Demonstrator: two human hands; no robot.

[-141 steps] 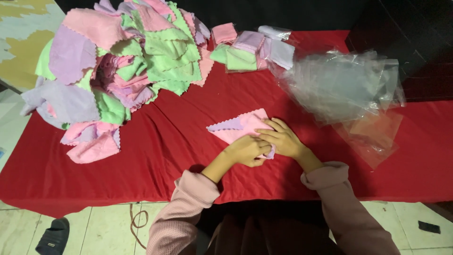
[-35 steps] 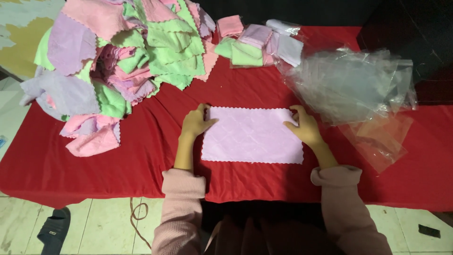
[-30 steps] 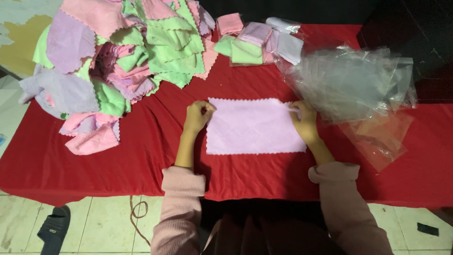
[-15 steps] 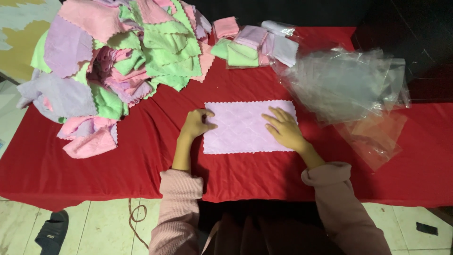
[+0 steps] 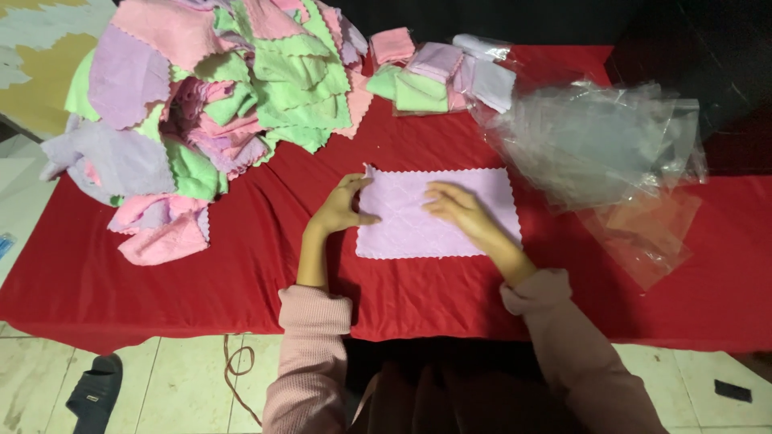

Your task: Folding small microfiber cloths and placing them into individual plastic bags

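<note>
One flat pale-pink scalloped-edge cloth (image 5: 438, 213); one large heap of mixed cloths (image 5: 209, 96); one stack of clear plastic bags (image 5: 599, 145); one black slipper (image 5: 92, 392).

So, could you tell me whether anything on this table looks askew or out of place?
Nothing stands out. The lilac cloth lies flat and square under the left hand and right hand; the loose cloth heap is merely untidy.
</note>
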